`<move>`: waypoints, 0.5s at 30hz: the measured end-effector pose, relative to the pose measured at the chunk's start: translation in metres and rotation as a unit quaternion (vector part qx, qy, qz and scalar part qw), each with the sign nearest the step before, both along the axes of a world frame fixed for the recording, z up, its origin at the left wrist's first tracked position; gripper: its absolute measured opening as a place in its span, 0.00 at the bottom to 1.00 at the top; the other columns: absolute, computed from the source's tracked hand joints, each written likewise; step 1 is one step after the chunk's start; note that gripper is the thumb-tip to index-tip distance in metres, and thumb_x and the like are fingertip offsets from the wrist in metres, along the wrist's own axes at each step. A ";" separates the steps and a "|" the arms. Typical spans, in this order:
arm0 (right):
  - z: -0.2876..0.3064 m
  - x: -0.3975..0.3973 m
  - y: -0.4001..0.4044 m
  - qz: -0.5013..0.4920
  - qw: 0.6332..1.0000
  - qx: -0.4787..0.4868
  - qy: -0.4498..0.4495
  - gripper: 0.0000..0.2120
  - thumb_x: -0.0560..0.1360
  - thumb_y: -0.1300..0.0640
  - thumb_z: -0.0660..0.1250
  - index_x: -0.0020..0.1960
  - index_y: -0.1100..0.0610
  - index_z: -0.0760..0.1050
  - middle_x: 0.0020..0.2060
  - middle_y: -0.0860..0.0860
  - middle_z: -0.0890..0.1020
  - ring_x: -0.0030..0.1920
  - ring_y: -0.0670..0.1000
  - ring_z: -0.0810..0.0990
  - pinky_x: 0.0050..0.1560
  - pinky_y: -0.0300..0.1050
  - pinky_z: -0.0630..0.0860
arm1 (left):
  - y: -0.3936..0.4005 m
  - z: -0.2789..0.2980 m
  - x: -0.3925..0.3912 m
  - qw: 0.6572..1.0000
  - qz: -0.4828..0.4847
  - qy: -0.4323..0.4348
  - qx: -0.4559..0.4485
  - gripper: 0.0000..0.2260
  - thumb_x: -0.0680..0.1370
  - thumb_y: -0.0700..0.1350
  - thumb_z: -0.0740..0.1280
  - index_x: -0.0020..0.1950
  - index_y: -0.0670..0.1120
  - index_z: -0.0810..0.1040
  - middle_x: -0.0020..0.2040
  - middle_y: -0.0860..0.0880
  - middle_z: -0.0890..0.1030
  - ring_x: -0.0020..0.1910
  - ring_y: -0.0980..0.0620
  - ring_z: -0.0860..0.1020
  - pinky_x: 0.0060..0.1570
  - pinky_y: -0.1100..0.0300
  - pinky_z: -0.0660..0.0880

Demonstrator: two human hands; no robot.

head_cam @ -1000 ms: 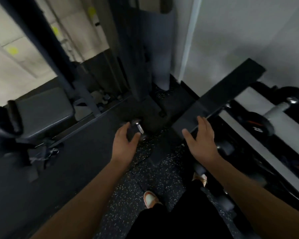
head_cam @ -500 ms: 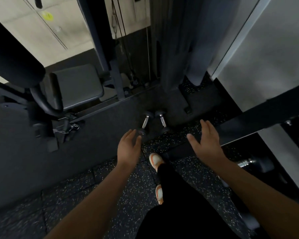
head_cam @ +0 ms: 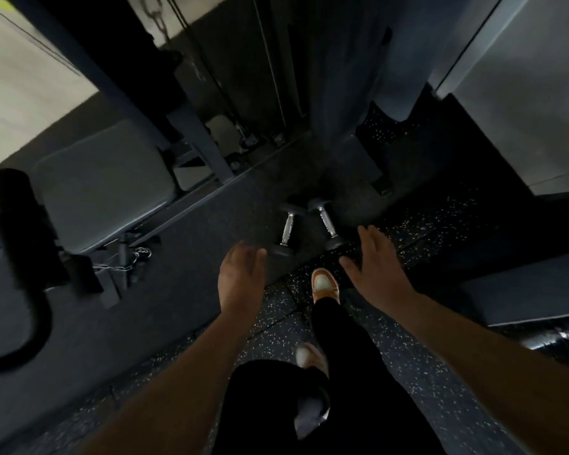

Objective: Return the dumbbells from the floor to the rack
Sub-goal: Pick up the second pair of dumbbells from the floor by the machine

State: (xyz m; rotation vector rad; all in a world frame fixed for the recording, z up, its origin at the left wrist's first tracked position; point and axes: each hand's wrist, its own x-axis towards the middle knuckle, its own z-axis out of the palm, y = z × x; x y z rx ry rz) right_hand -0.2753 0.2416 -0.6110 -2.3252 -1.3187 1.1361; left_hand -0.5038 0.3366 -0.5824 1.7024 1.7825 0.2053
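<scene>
Two small dumbbells with black heads and chrome handles lie side by side on the dark floor, the left dumbbell [head_cam: 287,228] and the right dumbbell [head_cam: 326,222]. My left hand [head_cam: 241,278] hovers just short of the left one, palm down, fingers loosely apart, holding nothing. My right hand [head_cam: 376,265] is spread open just right of the right dumbbell's near head, not touching it. A corner of the rack [head_cam: 519,290] shows as a dark slab at the right edge.
A cable machine frame [head_cam: 197,139] and its padded seat [head_cam: 102,182] stand to the left, with a chain and handle [head_cam: 128,257] on the floor. My orange-and-white shoe [head_cam: 324,285] is planted just below the dumbbells. A pale wall panel [head_cam: 523,93] rises on the right.
The view has swung left off the rack and closed in on the two floor dumbbells. Both hands have moved nearer to them and stay empty; my foot has stepped forward.
</scene>
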 end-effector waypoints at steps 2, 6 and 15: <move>-0.027 0.003 0.015 0.008 1.000 -0.013 -0.004 0.37 0.79 0.45 0.63 0.79 0.60 0.52 0.78 0.62 0.55 0.77 0.62 0.51 0.75 0.57 0.54 | 0.017 -0.031 0.008 1.000 -0.006 0.014 -0.006 0.15 0.80 0.50 0.66 0.58 0.40 0.79 0.59 0.42 0.81 0.60 0.40 0.76 0.58 0.51 0.71; -0.094 0.009 0.039 0.011 0.999 -0.036 -0.005 0.37 0.79 0.45 0.63 0.79 0.61 0.51 0.78 0.63 0.56 0.77 0.62 0.52 0.75 0.57 0.55 | 0.044 -0.105 0.020 0.998 -0.051 0.038 -0.014 0.22 0.79 0.52 0.66 0.70 0.42 0.73 0.68 0.41 0.76 0.68 0.42 0.71 0.67 0.48 0.66; -0.289 0.002 0.055 -0.097 0.990 -0.105 0.016 0.37 0.78 0.46 0.65 0.77 0.64 0.55 0.74 0.67 0.62 0.74 0.65 0.60 0.71 0.57 0.62 | 0.074 -0.310 0.025 0.985 -0.155 0.048 -0.065 0.21 0.79 0.53 0.65 0.70 0.46 0.72 0.69 0.45 0.76 0.68 0.44 0.71 0.65 0.44 0.69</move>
